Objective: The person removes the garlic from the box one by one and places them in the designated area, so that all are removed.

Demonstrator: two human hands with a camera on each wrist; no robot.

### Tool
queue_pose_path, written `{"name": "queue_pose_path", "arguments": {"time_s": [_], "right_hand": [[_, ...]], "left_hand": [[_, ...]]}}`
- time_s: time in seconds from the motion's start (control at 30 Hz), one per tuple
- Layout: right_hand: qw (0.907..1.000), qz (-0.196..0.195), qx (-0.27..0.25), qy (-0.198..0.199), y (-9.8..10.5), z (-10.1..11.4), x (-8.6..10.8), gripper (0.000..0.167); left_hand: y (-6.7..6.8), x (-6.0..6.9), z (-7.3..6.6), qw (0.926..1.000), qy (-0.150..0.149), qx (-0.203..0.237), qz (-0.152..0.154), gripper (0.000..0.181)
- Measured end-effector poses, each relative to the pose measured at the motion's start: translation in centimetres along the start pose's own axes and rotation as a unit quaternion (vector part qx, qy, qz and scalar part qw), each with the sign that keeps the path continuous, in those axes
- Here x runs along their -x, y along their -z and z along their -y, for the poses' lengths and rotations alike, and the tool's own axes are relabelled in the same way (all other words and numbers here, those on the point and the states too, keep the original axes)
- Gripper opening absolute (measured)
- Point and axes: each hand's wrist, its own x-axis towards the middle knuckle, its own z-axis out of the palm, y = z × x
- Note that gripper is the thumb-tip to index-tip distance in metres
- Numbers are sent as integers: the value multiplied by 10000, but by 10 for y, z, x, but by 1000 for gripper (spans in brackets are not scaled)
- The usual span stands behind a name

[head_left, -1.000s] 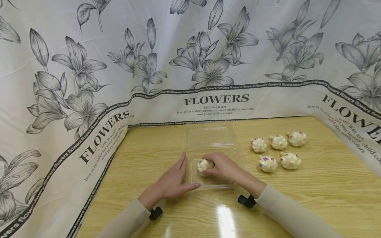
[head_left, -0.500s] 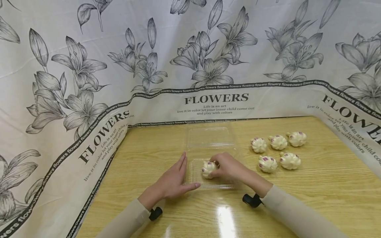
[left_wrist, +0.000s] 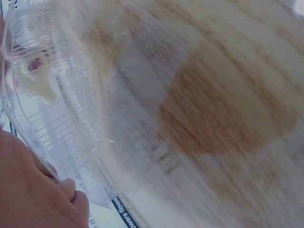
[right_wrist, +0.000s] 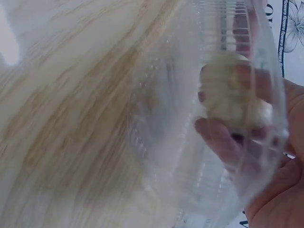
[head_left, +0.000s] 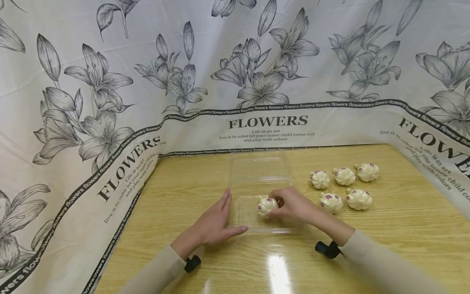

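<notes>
A garlic bulb (head_left: 267, 206), cream with purple patches, is in the base of a clear plastic clamshell box (head_left: 244, 224), which lies on the table with its lid folded back. My right hand (head_left: 295, 206) grips the bulb between thumb and fingers from the right. In the right wrist view the same garlic bulb (right_wrist: 228, 90) shows through the box wall. My left hand (head_left: 213, 222) lies along the box's left side with straight fingers, its thumb stretched toward the front edge. The left wrist view shows the left hand (left_wrist: 35, 190) against the clear box (left_wrist: 71, 128).
To the right of the box, several more garlic bulbs (head_left: 359, 199) sit in two rows on the wooden table (head_left: 176, 175). The raised lid (head_left: 260, 167) lies flat behind the base. A white flower-print cloth (head_left: 198, 134) walls in the back and both sides.
My right hand has shifted the garlic bulb rightward inside the box, from its left part toward the middle right. The left hand has stayed in place.
</notes>
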Motion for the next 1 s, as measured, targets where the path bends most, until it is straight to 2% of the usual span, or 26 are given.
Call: {"name": "queue_pose_path", "arguments": {"time_s": [0.5,0.7,0.87,1.0], "right_hand": [[9990,-246,357,62,42,-6,27,31],[9981,-367,491,-36,63,-8,39,44],[9946,-496,909,-41,79,-13,46,41],[9940,-421,1012,-68,90,-19,51,38]], "left_hand": [[3,1,-2,10000,-46,45,-16,118],[4,0,-6,10000,-41,-6,-4,119],[6,-1,-7,10000,-16,-34,2,119],[7,-2,-8,10000,14,-13,26,119]]}}
